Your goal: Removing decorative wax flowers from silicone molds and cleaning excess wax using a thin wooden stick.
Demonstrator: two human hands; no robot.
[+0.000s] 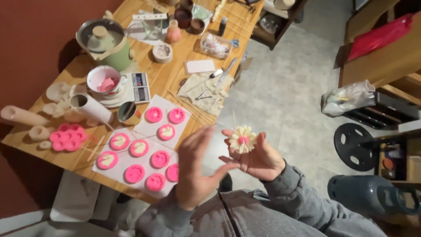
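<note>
- Holding a cream daisy-shaped wax flower with a pink centre and a thin wick [242,140], our right hand [256,156] lies palm up, fingers curled loosely around it, out past the table edge and above the tiled floor.
- Our left hand [195,169] hovers just beside the flower, open with fingers spread and blurred, gripping nothing.
- On the long wooden table [171,79] to the left, we see round pink silicone moulds [140,149] laid on white paper sheets, some filled with pale wax.
- Farther along stand a white cup of pink wax pieces [106,81] on a small digital scale [139,87], and a green lidded pot [105,41].
- A beige cloth with metal tools [208,90] lies near the table's edge.
</note>
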